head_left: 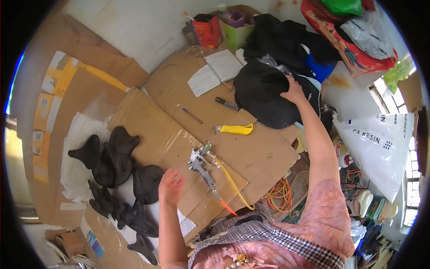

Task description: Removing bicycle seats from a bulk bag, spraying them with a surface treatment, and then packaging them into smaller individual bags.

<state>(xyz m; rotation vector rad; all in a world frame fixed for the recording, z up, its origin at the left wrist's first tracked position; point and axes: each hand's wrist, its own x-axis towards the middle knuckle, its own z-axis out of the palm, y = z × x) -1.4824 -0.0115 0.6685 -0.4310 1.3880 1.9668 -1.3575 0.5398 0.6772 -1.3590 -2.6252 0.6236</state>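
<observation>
My right hand (294, 91) reaches to the far right, its thumb and fingers on a rounded black cloth bundle (264, 96). The bundle's folds hide part of the fingertips. My left hand (170, 187) hovers over the cardboard, holding nothing, with its fingers loosely bent and apart. Just right of it lies a metal spray gun (204, 168) with a yellow hose (233, 186) and an orange hose end (228, 208). To its left are several black moulded pieces (114, 163), some overlapping on white paper.
Cardboard (156, 121) covers the work surface. On it lie a yellow utility knife (236, 129), a black marker (227, 104), a pen (193, 116) and an open spiral notebook (217, 71). Tangled cords (282, 193) lie below its right edge. A white plastic bag (380, 143) hangs at right.
</observation>
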